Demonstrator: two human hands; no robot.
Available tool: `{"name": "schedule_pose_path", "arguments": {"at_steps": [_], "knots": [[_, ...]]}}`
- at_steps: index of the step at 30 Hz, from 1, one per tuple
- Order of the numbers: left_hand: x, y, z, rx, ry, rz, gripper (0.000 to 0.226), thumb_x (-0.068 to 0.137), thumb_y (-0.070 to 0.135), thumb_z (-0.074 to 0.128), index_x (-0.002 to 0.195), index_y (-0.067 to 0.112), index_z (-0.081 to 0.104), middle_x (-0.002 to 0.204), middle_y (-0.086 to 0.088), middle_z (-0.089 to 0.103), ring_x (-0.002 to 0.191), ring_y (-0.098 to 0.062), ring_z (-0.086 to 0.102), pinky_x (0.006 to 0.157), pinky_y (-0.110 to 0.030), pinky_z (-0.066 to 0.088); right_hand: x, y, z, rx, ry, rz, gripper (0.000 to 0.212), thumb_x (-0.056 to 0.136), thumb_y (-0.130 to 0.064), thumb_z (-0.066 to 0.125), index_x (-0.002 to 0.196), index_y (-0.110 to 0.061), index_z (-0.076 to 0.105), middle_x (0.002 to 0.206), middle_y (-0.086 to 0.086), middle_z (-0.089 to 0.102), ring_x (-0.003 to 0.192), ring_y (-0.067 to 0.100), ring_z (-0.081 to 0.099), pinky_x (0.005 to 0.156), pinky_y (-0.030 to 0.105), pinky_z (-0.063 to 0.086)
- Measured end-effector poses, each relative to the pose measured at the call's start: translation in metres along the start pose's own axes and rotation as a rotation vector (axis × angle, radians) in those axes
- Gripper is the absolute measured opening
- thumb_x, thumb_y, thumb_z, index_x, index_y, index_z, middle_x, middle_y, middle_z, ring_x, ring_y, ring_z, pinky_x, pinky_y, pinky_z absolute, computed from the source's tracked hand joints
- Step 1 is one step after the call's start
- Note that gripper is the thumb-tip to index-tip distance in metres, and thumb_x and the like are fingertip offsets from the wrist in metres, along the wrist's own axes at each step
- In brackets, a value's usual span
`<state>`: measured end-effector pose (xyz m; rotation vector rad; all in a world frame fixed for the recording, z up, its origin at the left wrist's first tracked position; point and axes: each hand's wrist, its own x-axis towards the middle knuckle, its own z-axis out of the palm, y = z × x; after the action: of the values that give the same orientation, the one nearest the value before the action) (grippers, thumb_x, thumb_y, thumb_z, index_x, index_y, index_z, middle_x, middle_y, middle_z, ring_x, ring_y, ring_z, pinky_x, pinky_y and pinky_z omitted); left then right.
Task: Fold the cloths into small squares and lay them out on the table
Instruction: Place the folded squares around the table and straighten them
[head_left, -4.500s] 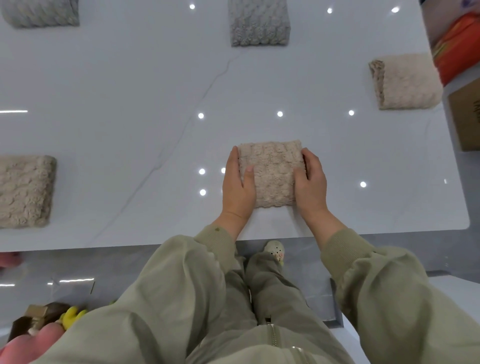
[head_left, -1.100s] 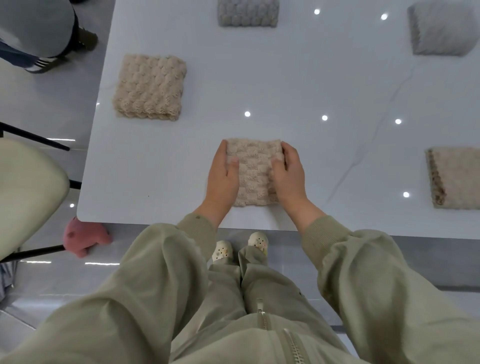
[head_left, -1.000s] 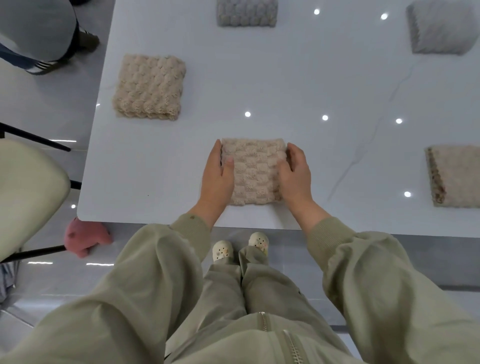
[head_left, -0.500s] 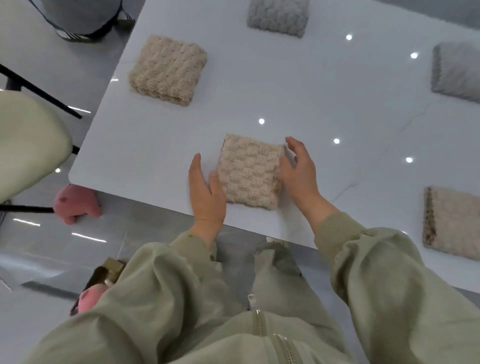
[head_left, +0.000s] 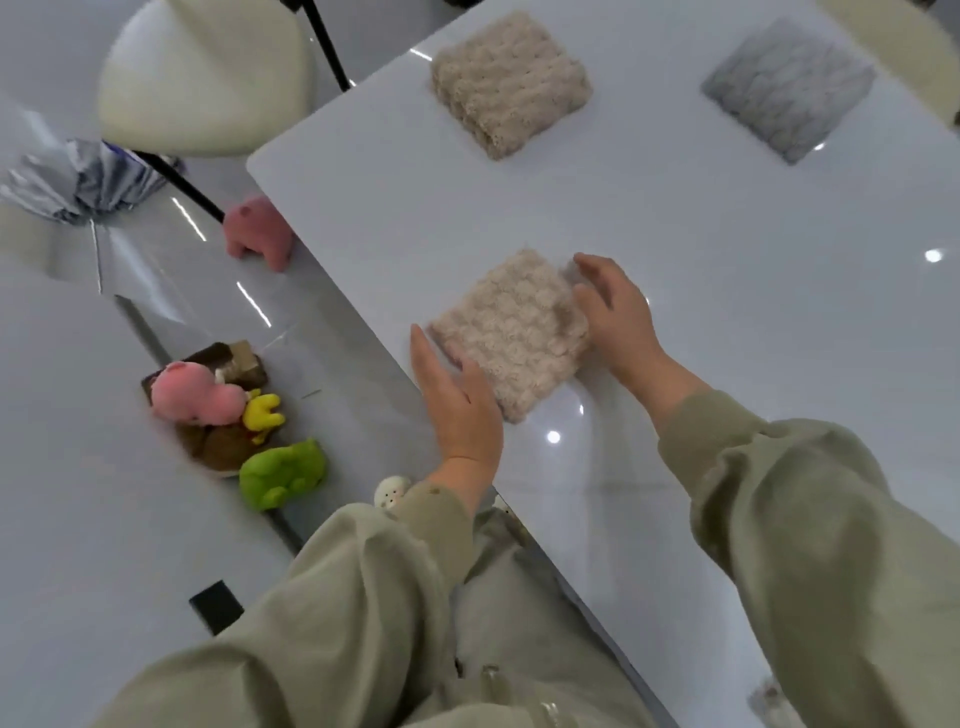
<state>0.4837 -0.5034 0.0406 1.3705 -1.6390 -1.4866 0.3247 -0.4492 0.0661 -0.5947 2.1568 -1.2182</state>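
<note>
A folded beige cloth (head_left: 511, 332) lies as a small square on the white table (head_left: 727, 249), directly between the two hands and close to the table's edge. The left hand (head_left: 457, 402) lies flat with straight fingers held together, its thumb side against the cloth's near left edge. The right hand (head_left: 618, 317) rests against the opposite edge with fingers relaxed and slightly spread; it grips nothing. Beyond the fingertips of both hands, well apart from them, sits a second folded beige cloth (head_left: 511, 83), and further to the right of that a folded grey cloth (head_left: 789, 88). Off the table to the left of the left hand, pink (head_left: 197, 397), yellow (head_left: 265, 410) and green (head_left: 283, 473) plush toys lie on the floor.
</note>
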Motion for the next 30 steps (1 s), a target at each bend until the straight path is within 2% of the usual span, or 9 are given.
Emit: {"name": "schedule_pose_path", "arguments": {"at_steps": [2, 6, 13, 18, 21, 23, 25, 28, 30], "knots": [[-0.003, 0.005, 0.009, -0.062, 0.020, -0.024, 0.058, 0.100, 0.010, 0.036, 0.150, 0.008, 0.007, 0.154, 0.005, 0.012, 0.134, 0.007, 0.012, 0.104, 0.001, 0.011, 0.015, -0.005, 0.001, -0.018, -0.072, -0.028, 0.040, 0.096, -0.014, 0.046, 0.136, -0.011, 0.045, 0.138, 0.000, 0.049, 0.128, 0.010, 0.043, 0.095, 0.009, 0.033], [0.000, 0.009, 0.027, -0.046, 0.104, -0.063, 0.058, 0.099, 0.015, 0.037, 0.150, 0.010, 0.008, 0.157, 0.002, 0.010, 0.139, 0.002, 0.010, 0.106, -0.001, 0.009, 0.033, -0.008, 0.009, -0.001, -0.170, -0.041, 0.039, 0.096, -0.014, 0.046, 0.135, -0.010, 0.047, 0.136, 0.000, 0.051, 0.124, 0.006, 0.046, 0.085, -0.005, 0.033], [-0.003, 0.012, 0.039, -0.093, 0.131, -0.054, 0.062, 0.099, 0.017, 0.037, 0.150, 0.010, 0.003, 0.158, 0.001, 0.005, 0.141, -0.001, 0.006, 0.111, -0.008, 0.010, 0.026, -0.010, 0.022, 0.032, -0.249, -0.066, 0.034, 0.097, -0.017, 0.046, 0.131, -0.015, 0.051, 0.127, -0.010, 0.053, 0.116, 0.000, 0.048, 0.086, -0.002, 0.035], [-0.002, 0.009, 0.038, -0.085, 0.180, -0.059, 0.067, 0.093, 0.028, 0.034, 0.150, 0.011, 0.003, 0.153, 0.010, 0.006, 0.142, -0.001, 0.005, 0.116, -0.018, 0.009, 0.031, -0.010, 0.012, 0.030, -0.212, -0.065, 0.037, 0.097, -0.012, 0.046, 0.133, -0.011, 0.048, 0.133, -0.002, 0.052, 0.119, 0.001, 0.046, 0.090, -0.001, 0.035], [-0.002, 0.011, 0.039, -0.047, 0.150, -0.070, 0.064, 0.096, 0.024, 0.035, 0.150, 0.009, 0.003, 0.157, 0.001, 0.005, 0.144, -0.006, 0.005, 0.115, -0.016, 0.008, 0.030, -0.009, 0.011, 0.016, -0.207, -0.064, 0.037, 0.097, -0.013, 0.046, 0.133, -0.010, 0.049, 0.134, -0.001, 0.053, 0.120, 0.002, 0.046, 0.089, -0.002, 0.035], [-0.002, 0.012, 0.038, -0.017, 0.129, -0.083, 0.063, 0.099, 0.018, 0.038, 0.150, 0.009, 0.003, 0.158, -0.001, 0.004, 0.145, -0.007, 0.004, 0.112, -0.012, 0.007, 0.028, -0.008, 0.015, 0.006, -0.217, -0.062, 0.036, 0.097, -0.017, 0.047, 0.132, -0.012, 0.051, 0.133, -0.003, 0.054, 0.122, 0.004, 0.048, 0.093, 0.004, 0.037], [-0.001, 0.011, 0.032, 0.008, 0.112, -0.065, 0.065, 0.098, 0.018, 0.042, 0.150, 0.011, 0.004, 0.158, 0.000, 0.004, 0.144, -0.006, 0.004, 0.113, -0.014, 0.007, 0.026, -0.009, 0.016, -0.002, -0.199, -0.057, 0.036, 0.097, -0.021, 0.048, 0.131, -0.013, 0.051, 0.131, -0.004, 0.055, 0.123, 0.006, 0.049, 0.100, 0.015, 0.039], [0.007, 0.006, 0.014, 0.186, 0.042, 0.040, 0.067, 0.092, 0.026, 0.038, 0.150, 0.011, 0.009, 0.158, -0.003, 0.004, 0.144, -0.008, 0.002, 0.114, -0.016, 0.004, 0.022, -0.012, 0.012, -0.100, -0.161, -0.054, 0.039, 0.096, -0.025, 0.048, 0.134, -0.015, 0.048, 0.133, -0.002, 0.054, 0.123, 0.009, 0.049, 0.101, 0.021, 0.038], [0.018, 0.007, 0.000, 0.400, -0.035, 0.177, 0.065, 0.089, 0.031, 0.032, 0.149, 0.008, 0.017, 0.158, -0.009, 0.008, 0.145, -0.017, 0.003, 0.117, -0.027, 0.002, 0.017, -0.016, 0.011, -0.257, -0.141, -0.098, 0.041, 0.096, -0.027, 0.046, 0.136, -0.014, 0.046, 0.139, -0.001, 0.049, 0.128, 0.012, 0.044, 0.102, 0.021, 0.032]]}}
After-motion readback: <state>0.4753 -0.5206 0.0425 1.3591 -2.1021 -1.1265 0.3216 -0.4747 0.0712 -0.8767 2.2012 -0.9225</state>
